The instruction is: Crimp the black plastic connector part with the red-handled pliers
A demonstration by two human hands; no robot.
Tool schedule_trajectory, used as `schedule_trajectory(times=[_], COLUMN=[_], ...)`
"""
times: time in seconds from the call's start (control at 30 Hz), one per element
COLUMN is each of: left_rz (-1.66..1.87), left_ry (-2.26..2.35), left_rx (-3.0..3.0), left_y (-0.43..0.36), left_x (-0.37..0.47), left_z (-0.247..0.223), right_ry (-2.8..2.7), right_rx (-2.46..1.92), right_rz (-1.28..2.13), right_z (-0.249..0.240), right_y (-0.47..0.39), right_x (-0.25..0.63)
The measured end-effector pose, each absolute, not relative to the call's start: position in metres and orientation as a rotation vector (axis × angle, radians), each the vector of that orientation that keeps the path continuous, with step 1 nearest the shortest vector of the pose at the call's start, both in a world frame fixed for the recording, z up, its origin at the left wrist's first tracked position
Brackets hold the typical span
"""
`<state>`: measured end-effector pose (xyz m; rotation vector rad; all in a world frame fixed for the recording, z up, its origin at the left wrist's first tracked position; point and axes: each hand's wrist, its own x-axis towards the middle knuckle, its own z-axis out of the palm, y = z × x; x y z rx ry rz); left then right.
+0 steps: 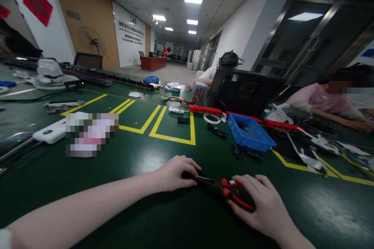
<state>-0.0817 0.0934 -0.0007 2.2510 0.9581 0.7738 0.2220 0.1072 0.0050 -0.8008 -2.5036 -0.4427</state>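
My right hand [261, 204] is closed around the red-and-black handles of long-nose pliers [229, 193]. Their jaws point left, toward my left hand [177, 173], which pinches a small black part [187, 175] between thumb and fingers. The jaw tips meet this part beside my left thumb; whether they clamp it I cannot tell. Both hands are low over the green tabletop [131, 214]. Much of the black part is hidden by my left fingers, so its kind does not show.
Beyond my hands sits a blue tray [253, 140], with black parts [247, 152] in front of it. A white tape roll [212, 119] lies near a red strip [204, 109]. At left are a white power strip [58, 128] and a blurred-out phone [92, 136]. Two people sit across the table.
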Motion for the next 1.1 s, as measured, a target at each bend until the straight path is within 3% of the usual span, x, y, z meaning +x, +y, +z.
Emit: schedule_trajectory(times=[1.1], left_rz=[0.809], left_ry=[1.003], left_rx=[2.275], left_y=[0.0901], left_x=[-0.0794], left_z=[-0.0060], right_ry=[-2.517], right_rx=[-0.869], right_rz=[-0.376], right_z=[0.0096], right_y=[0.1032], right_x=[0.2221])
